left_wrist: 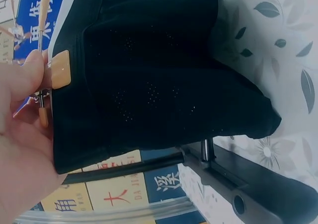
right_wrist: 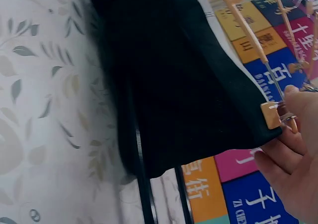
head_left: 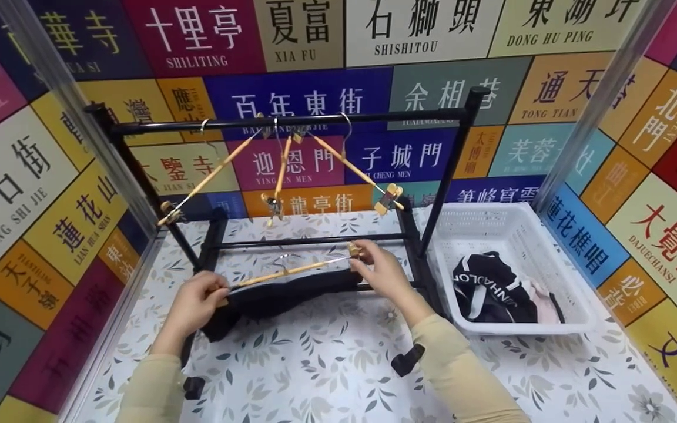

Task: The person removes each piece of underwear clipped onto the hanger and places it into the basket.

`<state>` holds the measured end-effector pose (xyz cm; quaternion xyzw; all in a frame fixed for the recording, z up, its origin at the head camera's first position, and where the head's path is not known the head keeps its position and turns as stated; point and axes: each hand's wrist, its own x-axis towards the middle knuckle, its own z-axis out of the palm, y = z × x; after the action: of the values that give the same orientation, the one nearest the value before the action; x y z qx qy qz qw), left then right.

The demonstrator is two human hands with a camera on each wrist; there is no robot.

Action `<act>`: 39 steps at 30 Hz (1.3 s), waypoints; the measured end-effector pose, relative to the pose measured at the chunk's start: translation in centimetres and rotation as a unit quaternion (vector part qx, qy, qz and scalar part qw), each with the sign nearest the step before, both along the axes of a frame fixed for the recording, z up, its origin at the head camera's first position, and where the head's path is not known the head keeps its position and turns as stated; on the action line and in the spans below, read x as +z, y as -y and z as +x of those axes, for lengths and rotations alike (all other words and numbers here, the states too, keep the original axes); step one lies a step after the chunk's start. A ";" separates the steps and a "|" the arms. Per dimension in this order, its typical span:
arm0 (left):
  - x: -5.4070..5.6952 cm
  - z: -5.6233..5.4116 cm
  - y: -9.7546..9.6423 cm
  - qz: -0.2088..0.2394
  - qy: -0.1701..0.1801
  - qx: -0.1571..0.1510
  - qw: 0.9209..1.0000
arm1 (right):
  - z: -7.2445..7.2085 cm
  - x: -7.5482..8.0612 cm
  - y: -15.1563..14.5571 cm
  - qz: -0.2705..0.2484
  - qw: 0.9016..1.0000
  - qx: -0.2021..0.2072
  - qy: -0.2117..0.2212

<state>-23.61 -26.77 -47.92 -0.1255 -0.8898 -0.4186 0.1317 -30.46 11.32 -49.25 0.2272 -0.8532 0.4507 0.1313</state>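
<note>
A wooden clip hanger (head_left: 268, 277) is held between both hands low in front of the rack, with a black garment (head_left: 300, 294) hanging from it. My left hand (head_left: 194, 302) grips its left end, thumb and fingers at the clip (left_wrist: 60, 70), which bites the garment's top edge. At the other end my right hand (head_left: 382, 273) pinches the second clip (right_wrist: 271, 115), also on the cloth's upper corner. Small perforations dot the cloth in the left wrist view, and a pale inner edge shows along its top.
A black rack (head_left: 397, 118) stands ahead, with three bare clip hangers on its top bar, one of them this wooden hanger (head_left: 347, 164). To the right sits a white basket (head_left: 526, 329) holding black lettered clothing (head_left: 491, 288) and a pink piece (head_left: 545, 305). Sign-patterned walls enclose the table.
</note>
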 end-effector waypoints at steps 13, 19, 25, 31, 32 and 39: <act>0.5 -0.7 -2.6 -0.008 -0.072 -0.020 0.997 | 0.7 1.6 -3.3 -0.047 0.999 0.009 -0.002; -0.2 -1.1 -4.4 0.000 -0.077 -0.033 0.997 | 1.2 1.3 -5.3 -0.050 0.999 0.009 0.001; -0.4 -1.8 -6.5 -0.008 -0.077 -0.042 0.996 | 1.6 1.1 -7.4 -0.053 0.999 -0.008 -0.004; -0.1 -2.5 -8.4 -0.001 -0.057 -0.044 0.997 | 2.1 1.2 -9.2 -0.070 0.997 -0.019 -0.030; 0.0 -2.5 -8.6 0.001 -0.051 -0.044 0.998 | 2.1 1.3 -9.5 -0.068 0.997 -0.021 -0.035; 1.1 -2.8 -10.0 -0.074 -0.032 -0.036 0.996 | 2.5 1.9 -11.2 -0.042 0.997 -0.032 -0.063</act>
<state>-26.37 -16.79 -46.85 -0.1801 -0.9087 -0.3514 0.1353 -27.97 22.56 -47.37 0.2216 -0.8304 0.4667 0.2086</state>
